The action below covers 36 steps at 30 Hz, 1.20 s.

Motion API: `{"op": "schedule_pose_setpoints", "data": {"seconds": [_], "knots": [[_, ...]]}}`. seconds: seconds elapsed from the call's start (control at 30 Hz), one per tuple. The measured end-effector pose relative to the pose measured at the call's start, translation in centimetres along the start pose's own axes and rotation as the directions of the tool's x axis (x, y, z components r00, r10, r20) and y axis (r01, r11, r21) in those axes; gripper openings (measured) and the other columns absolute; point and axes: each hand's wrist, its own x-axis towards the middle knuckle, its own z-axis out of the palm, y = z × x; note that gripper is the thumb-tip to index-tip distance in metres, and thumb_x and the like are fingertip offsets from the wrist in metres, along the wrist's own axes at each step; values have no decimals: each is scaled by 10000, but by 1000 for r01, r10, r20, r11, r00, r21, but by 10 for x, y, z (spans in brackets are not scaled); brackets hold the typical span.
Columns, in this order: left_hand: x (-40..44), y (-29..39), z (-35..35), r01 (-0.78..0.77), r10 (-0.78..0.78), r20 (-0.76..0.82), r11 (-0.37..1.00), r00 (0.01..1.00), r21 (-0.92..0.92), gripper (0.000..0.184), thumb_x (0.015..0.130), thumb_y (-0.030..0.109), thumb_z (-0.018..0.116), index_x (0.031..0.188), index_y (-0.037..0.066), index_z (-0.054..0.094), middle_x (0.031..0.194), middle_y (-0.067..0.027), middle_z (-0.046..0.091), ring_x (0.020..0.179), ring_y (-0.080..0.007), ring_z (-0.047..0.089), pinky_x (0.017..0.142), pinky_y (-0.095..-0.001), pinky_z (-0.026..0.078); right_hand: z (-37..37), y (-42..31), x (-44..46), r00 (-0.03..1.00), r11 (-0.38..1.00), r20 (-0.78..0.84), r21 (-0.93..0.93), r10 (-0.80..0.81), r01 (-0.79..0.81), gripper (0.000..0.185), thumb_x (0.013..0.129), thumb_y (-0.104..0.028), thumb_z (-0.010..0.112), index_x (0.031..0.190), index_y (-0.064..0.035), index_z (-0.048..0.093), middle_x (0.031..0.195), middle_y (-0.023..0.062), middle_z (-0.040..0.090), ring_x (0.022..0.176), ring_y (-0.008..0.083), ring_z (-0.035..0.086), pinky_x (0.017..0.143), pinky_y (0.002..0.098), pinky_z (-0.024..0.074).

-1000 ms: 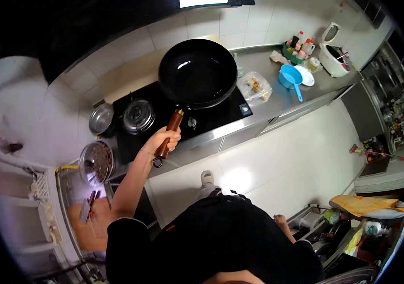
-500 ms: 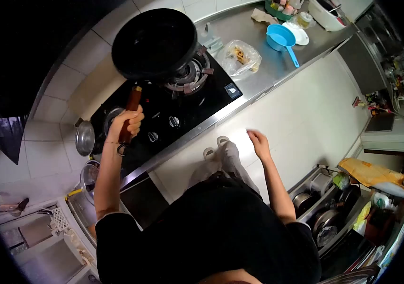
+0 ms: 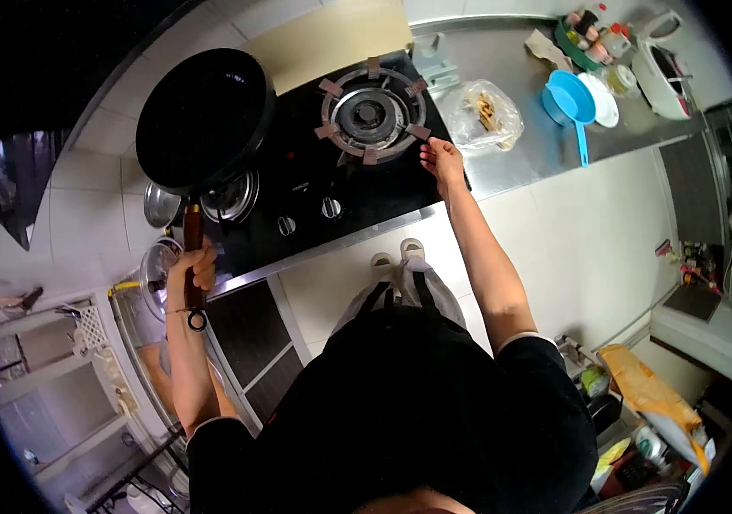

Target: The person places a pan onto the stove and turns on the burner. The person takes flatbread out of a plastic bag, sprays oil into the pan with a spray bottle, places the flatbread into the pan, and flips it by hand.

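Note:
A black wok (image 3: 203,116) is held up over the left side of the black gas hob (image 3: 297,188). My left hand (image 3: 194,265) is closed round its brown wooden handle (image 3: 193,227), below which hangs a metal ring. The wok tilts, and its dark inside shows. My right hand (image 3: 443,163) reaches to the right burner, fingers curled at an end prong of the round pan support (image 3: 369,157). They seem to pinch that prong, though the contact is small in view. Beneath the wok, part of the left burner (image 3: 233,197) shows.
Right of the hob lies a clear plastic bag (image 3: 486,116) with brown pieces inside. Past it are a blue ladle-like scoop (image 3: 570,98), a white plate (image 3: 601,101) and a green basket (image 3: 576,43) of bottles. Metal lids (image 3: 160,206) stand at the hob's left. An open drawer (image 3: 588,360) is at lower right.
My left hand has carried the wok left, off the right burner, uncovering it. My right hand has risen from over the floor to the edge of that burner's pan support.

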Motion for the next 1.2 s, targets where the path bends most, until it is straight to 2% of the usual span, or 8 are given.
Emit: {"op": "schedule_pose_setpoints", "data": {"seconds": [0.23, 0.33, 0.43, 0.6, 0.73, 0.87, 1.07, 1.2], "knots": [[-14, -18, -18, -42, 41, -4, 994, 999, -105, 135, 764, 123, 488, 849, 63, 401, 534, 24, 334, 374, -56, 349, 359, -180, 323, 14, -6, 4, 1000, 999, 20, 30, 18, -19, 123, 797, -165, 529, 789, -43, 511, 698, 54, 572, 578, 110, 541, 534, 211, 471], [-18, -24, -12, -70, 39, -221, 988, 974, -134, 150, 760, 112, 494, 870, 61, 405, 548, 26, 342, 377, -56, 348, 372, -179, 337, 18, -5, 1, 1000, 999, 5, 28, -16, 16, 139, 762, -130, 569, 769, -6, 506, 645, 69, 567, 503, 112, 531, 471, 214, 470], [-13, -31, -29, -6, 2, -13, 945, 1000, -327, 176, 752, 101, 504, 893, 57, 409, 566, 23, 357, 377, -58, 347, 372, -182, 343, 23, 0, -3, 999, 999, 20, 11, -36, 36, 114, 753, -93, 570, 767, -2, 502, 652, 79, 563, 514, 125, 535, 488, 223, 474], [-6, -35, -40, -8, 3, -16, 950, 1000, -312, 192, 746, 93, 510, 906, 55, 409, 572, 17, 366, 372, -62, 347, 362, -185, 340, 49, 5, -17, 999, 1000, 48, 4, -25, 25, 77, 746, -68, 551, 749, -14, 496, 647, 67, 552, 540, 122, 533, 513, 221, 463], [-3, -33, -37, -68, 55, -66, 974, 996, -216, 205, 735, 88, 517, 905, 52, 407, 554, 11, 366, 360, -68, 349, 339, -186, 329, 57, 11, -21, 998, 998, -23, 20, -64, 65, 68, 740, -55, 533, 746, -11, 481, 629, 66, 539, 517, 120, 517, 495, 224, 452], [1, -29, -33, -29, 20, -39, 968, 999, -250, 196, 725, 78, 516, 885, 47, 406, 540, 6, 367, 348, -69, 347, 329, -185, 324, 52, 20, -15, 992, 994, -88, -68, -88, 82, 87, 736, -111, 540, 745, -31, 507, 640, 52, 552, 518, 108, 527, 504, 223, 478], [7, -25, -29, -2, 3, 2, 965, 1000, -262, 181, 722, 59, 502, 874, 42, 405, 542, 16, 367, 357, -61, 370, 336, -191, 349, 50, 17, -27, 982, 996, -166, -32, -93, 89, 75, 717, -55, 524, 694, -32, 456, 597, 62, 518, 464, 112, 483, 440, 216, 418], [14, -22, -29, -5, 2, -14, 984, 1000, -180, 179, 725, 58, 505, 874, 46, 406, 539, 22, 367, 359, -57, 378, 343, -193, 370, 36, 23, -9, 983, 990, -130, -79, -131, 121, 84, 724, -120, 539, 716, -47, 497, 621, 48, 543, 493, 105, 516, 472, 226, 466]]}}
